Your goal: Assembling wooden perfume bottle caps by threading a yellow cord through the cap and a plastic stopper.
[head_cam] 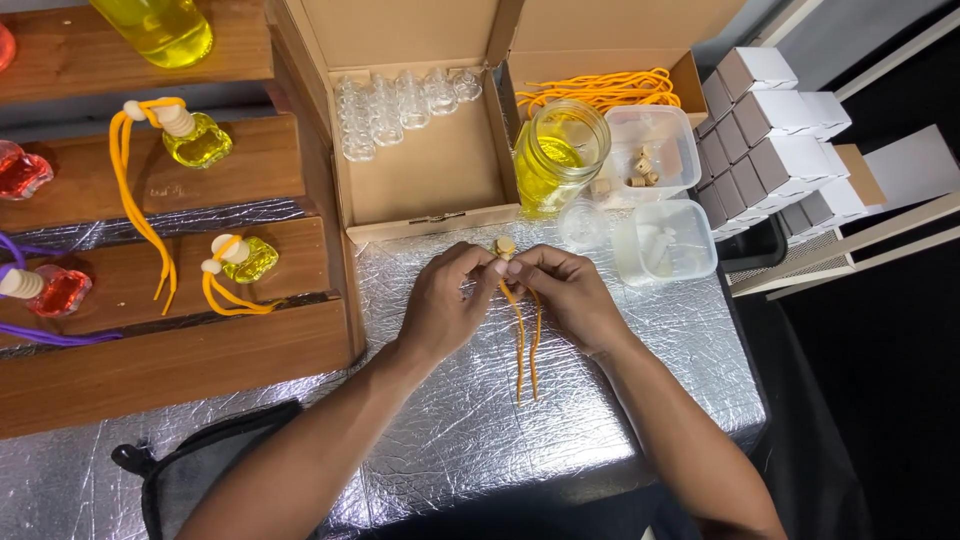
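Both hands mid-bench, over the foil-covered bench (pixel 600 400): left hand (pixel 440 305) & right hand (pixel 570 295) each w/ grip pinched on small wooden cap (pixel 506 246); orange cord (pixel 522 340) hangs toward near edge.

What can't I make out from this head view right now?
- Small wooden cap on the orange cord: mostly hidden by the fingertips of the left hand and right hand; grip unclear.
- Large yellow-liquid bottle: cut by the top edge.
- Red glass bottle: cut by the left edge.
- Pieces in the clear plastic tub: too small.
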